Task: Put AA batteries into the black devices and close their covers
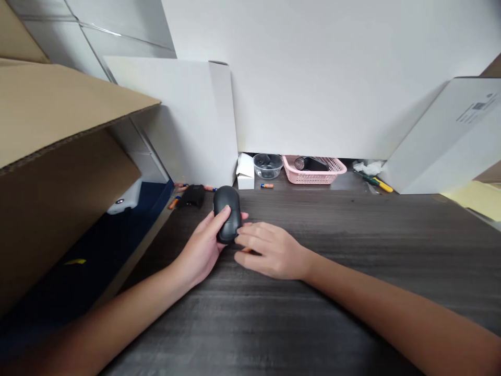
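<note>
As the view runs from left to right, what comes first?

A large cardboard box juts in from the left, its flap hanging over a dark blue surface, and a white object sits under the flap. Just past it, at the far end of the dark wood-grain bench, orange-and-blue batteries lie beside a small black object.

And the person's hands?

The left hand is clamped around a black oval device, which sits just above the bench. The right hand lies beside it, fingers together, with its fingertips at the device's lower edge and over a small orange item. Whether that hand is holding the item cannot be told.

What lies farther right?

Along a white panel stand a small white box, a clear glass bowl and a pink plastic basket holding a black cylinder. A single battery lies in front of the bowl. Then come crumpled white plastic, a green-and-yellow screwdriver, a white carton and yellow paper.
</note>
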### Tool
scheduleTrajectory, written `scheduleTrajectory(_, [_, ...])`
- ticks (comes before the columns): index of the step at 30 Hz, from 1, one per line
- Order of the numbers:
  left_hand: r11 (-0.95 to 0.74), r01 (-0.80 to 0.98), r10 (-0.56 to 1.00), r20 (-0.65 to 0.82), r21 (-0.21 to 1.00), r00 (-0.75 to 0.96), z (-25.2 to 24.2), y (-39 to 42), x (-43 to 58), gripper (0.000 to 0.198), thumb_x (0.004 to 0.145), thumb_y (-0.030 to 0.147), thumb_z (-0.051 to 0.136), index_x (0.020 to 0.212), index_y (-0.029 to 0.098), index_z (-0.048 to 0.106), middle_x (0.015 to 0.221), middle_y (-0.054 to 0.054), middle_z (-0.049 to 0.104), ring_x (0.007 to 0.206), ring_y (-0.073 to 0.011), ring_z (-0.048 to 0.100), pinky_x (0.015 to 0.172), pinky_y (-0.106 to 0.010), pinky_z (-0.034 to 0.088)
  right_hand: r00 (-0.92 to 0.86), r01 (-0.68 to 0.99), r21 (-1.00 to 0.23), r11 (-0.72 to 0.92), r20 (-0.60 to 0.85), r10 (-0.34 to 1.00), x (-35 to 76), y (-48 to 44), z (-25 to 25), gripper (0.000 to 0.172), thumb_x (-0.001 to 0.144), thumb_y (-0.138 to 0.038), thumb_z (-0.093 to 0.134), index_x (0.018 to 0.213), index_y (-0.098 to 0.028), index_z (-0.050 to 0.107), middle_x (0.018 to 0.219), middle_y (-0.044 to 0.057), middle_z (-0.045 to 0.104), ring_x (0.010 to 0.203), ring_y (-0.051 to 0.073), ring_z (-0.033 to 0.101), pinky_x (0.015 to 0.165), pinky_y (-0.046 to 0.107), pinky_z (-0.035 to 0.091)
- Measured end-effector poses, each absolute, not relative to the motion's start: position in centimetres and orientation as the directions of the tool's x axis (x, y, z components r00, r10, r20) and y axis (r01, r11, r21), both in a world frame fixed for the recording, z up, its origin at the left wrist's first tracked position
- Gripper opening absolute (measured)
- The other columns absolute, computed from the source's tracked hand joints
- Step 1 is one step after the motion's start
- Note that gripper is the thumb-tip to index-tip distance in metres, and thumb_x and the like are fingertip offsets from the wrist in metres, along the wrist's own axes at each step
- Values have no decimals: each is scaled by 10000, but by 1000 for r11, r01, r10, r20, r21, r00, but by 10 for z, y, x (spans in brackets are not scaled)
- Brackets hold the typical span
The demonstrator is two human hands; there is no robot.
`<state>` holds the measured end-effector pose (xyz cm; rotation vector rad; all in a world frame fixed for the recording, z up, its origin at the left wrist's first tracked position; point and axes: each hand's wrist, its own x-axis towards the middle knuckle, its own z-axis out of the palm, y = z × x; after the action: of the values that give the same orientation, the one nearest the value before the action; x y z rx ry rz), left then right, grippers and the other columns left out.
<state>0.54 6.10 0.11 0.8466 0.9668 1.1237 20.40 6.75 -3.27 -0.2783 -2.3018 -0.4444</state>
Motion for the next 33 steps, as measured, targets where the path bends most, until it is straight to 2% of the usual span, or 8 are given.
scheduleTrajectory(4, [89,-292,995,-73,952,65,-10,76,1,405,927,445,793,1204,172,683,1136,-96,784,853,-182,743,728,-296,630,-642,429,-97,898,666,379,217,69,-40,147,974,-265,688,1090,-187,733,1082,98,698,980,233,614,862,396,540])
scheduleTrajectory(7, [53,-230,994,-29,972,104,-19,84,-1,445,917,457,797,1218,173,632,1129,-84,766,825,-176,722,700,-302,616,-682,436,-266,860,526,508,224,75,-44,247,997,-397,715,1176,-231,750,1141,93,677,992,231,597,909,409,512])
scheduleTrajectory(11, [42,-151,979,-11,988,202,-28,88,-5,447,946,483,762,1218,179,579,1124,-70,750,824,-174,715,797,-346,611,-643,470,-433,770,429,634,227,84,-48,158,1056,-380,660,1114,-270,759,1108,56,697,1032,214,610,956,391,472])
scheduleTrajectory(15, [7,-51,969,5,999,247,-33,91,-2,466,970,505,725,1262,183,554,1149,-81,742,875,-186,730,908,-370,580,-336,595,-586,550,440,833,230,101,-57,139,1029,-374,692,1007,-246,741,988,36,730,941,224,616,902,401,447])
scheduleTrajectory(18, [-3,-73,966,22,997,259,-36,99,13,466,951,480,745,1259,204,530,1213,-84,715,907,-191,729,942,-391,581,-75,571,-715,404,445,893,237,117,-64,219,1012,-429,688,928,-230,723,891,35,712,829,216,608,809,377,460])
scheduleTrajectory(22, [64,-167,938,-2,984,346,-36,118,46,487,914,451,777,1276,229,538,1176,-66,714,853,-193,711,912,-389,575,117,513,-794,325,440,890,247,129,-64,300,1054,-477,582,1014,-206,705,899,46,720,771,205,631,728,347,495])
scheduleTrajectory(27, [140,-231,911,-34,963,412,-39,136,69,464,1006,541,601,1350,237,533,1164,-80,737,905,-236,729,888,-389,557,197,482,-813,326,463,864,254,125,-56,362,1094,-500,487,1103,-200,689,979,55,749,831,198,685,767,327,536])
scheduleTrajectory(33, [105,-221,925,-14,970,379,-44,146,64,524,882,282,695,1381,249,539,1255,-63,742,951,-209,744,987,-385,553,135,524,-757,390,525,840,255,119,-47,293,1086,-448,536,1096,-226,726,1021,61,713,862,205,656,770,343,523])
